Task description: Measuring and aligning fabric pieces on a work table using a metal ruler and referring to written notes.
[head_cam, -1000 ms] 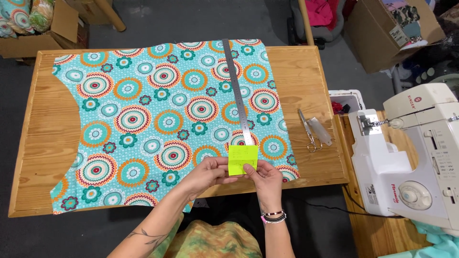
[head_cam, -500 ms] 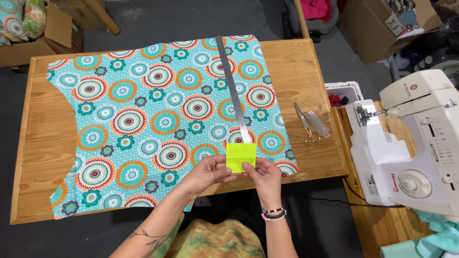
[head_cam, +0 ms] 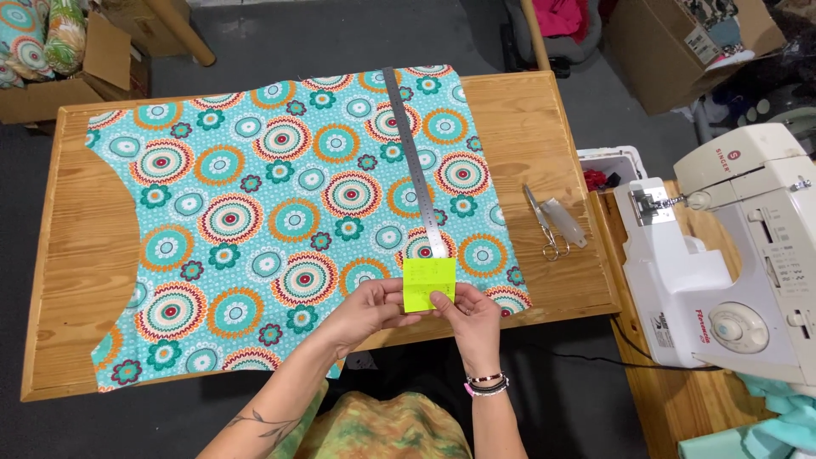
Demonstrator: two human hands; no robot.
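Near table edge: yellow-green sticky note (head_cam: 429, 285) pinched between left hand (head_cam: 367, 311) and right hand (head_cam: 470, 316), fingers closed on it.
Ruler: steel ruler (head_cam: 414, 161) runs straight away from the note, across the patterned fabric (head_cam: 280, 221).
Nearer hand: both equal.

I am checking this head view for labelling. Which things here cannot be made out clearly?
- Writing on the yellow-green note: too small to make out.
- Near end of the metal ruler: hidden behind the note.
- Fingertips of the left hand and right hand: partly behind the note.
- Sewing machine: cut off by the right edge.
- Scissors: blades too small to tell whether open.
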